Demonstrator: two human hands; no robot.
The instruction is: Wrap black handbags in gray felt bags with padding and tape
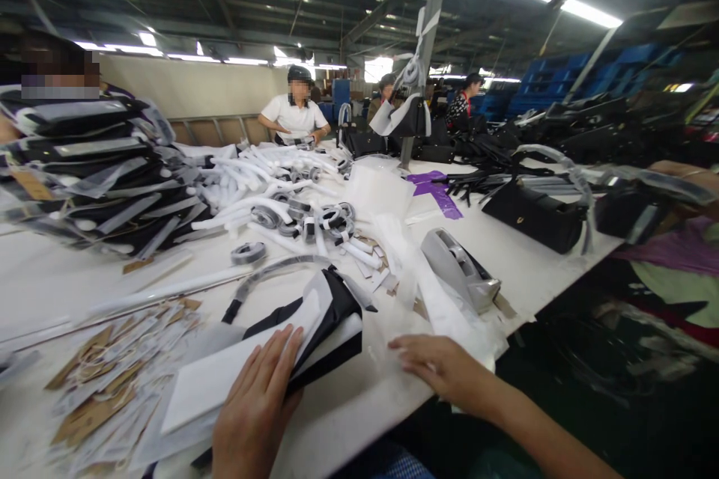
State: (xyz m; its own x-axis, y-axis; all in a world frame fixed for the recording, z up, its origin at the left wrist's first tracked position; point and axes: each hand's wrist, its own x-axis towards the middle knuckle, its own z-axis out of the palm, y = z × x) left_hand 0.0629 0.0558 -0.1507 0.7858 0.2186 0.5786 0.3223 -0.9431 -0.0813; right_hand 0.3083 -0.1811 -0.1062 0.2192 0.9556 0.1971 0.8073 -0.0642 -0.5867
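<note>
My left hand (259, 397) lies over a black handbag (337, 299) on the near part of the table. Its fingers stretch across a white sheet (241, 363) on the bag, while the thumb goes to the bag's near side, partly hidden. A strap (275, 263) in clear wrap arches up behind the bag. To the right, my right hand (441, 367) has its fingers extended and slightly apart, beside a thin translucent sheet (387, 337); contact with it is hard to make out. A grey tape dispenser (457, 269) stands just beyond that hand.
Paper tags (112, 382) lie at the near left. Behind are wrapped straps (320, 221) and white tubes (241, 168). Stacked black bags (106, 165) rise at far left; another handbag (533, 213) stands right. A co-worker in white (295, 112) works across the table (337, 426).
</note>
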